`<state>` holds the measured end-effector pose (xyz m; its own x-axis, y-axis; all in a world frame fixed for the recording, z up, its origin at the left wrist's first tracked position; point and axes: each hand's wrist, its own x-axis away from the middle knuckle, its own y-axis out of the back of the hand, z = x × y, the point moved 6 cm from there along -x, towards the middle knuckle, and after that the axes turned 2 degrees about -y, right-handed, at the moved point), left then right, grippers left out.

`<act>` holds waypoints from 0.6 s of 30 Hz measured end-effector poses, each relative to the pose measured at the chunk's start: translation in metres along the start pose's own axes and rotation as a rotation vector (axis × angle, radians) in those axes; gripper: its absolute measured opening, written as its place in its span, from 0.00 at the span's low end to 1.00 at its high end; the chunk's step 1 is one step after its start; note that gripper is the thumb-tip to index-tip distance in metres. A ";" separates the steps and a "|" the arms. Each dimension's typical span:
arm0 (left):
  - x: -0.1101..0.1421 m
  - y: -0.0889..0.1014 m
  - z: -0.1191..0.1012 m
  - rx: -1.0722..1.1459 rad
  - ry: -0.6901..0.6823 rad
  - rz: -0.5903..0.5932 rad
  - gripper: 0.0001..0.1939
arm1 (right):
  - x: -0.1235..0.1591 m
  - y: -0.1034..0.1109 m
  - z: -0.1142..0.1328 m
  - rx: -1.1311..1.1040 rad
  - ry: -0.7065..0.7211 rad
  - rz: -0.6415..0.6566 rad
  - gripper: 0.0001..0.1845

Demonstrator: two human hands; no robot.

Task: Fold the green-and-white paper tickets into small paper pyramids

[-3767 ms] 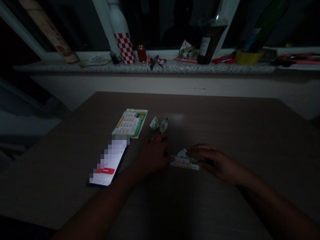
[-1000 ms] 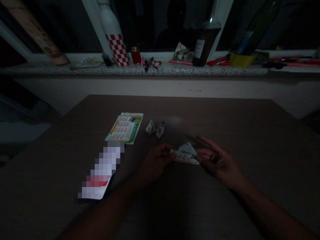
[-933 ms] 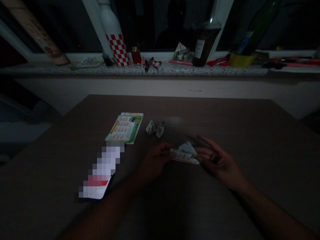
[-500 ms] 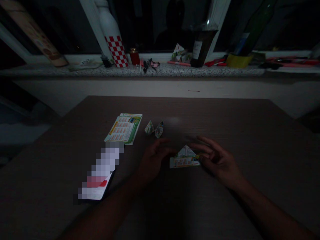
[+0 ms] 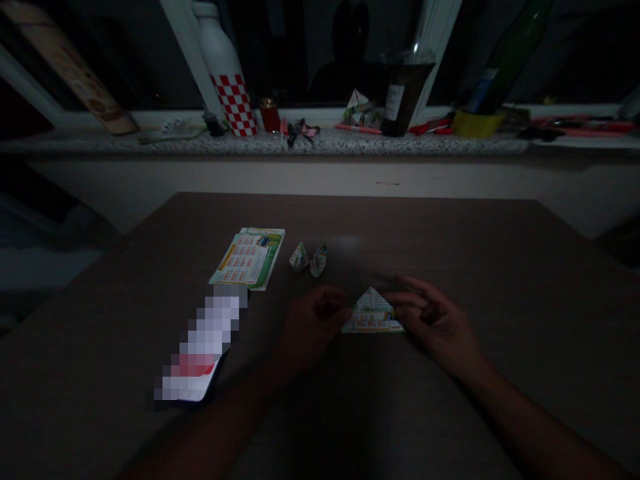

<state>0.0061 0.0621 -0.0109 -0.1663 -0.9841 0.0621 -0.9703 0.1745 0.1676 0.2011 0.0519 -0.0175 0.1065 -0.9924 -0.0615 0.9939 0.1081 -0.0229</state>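
A printed sheet folded into a triangle (image 5: 373, 315) lies flat on the dark wooden table (image 5: 450, 240). My left hand (image 5: 310, 323) is at its left corner, fingers curled and pinching the edge. On the other side, my right hand (image 5: 436, 321) has its fingers stretched out and apart, with the fingertips touching the paper's right edge. Two small folded paper pieces (image 5: 309, 258) sit just beyond my left hand.
A stack of printed sheets (image 5: 249, 257) lies left of the small pieces, and a lit phone (image 5: 200, 350) lies nearer me on the left. On the windowsill (image 5: 310, 141) stand a red-and-white checked bottle (image 5: 227, 73), a dark wine bottle (image 5: 400, 93), a green bottle (image 5: 500, 60) and small clutter.
The folded paper, held slightly raised between both hands a second ago, now lies flat on the table as a triangle. My right fingers have moved onto its right edge.
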 end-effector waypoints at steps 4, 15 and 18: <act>-0.001 0.003 0.002 -0.005 0.007 -0.031 0.10 | 0.001 0.002 -0.002 0.027 -0.023 -0.006 0.20; -0.002 0.005 0.003 -0.036 -0.046 -0.040 0.08 | 0.000 0.008 0.001 0.178 0.044 -0.044 0.14; -0.003 0.005 0.002 -0.048 -0.042 -0.041 0.07 | 0.000 0.010 -0.003 0.136 0.031 -0.039 0.15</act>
<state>0.0013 0.0653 -0.0126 -0.1351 -0.9907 0.0131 -0.9670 0.1348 0.2162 0.2111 0.0533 -0.0209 0.0689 -0.9932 -0.0937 0.9923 0.0585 0.1095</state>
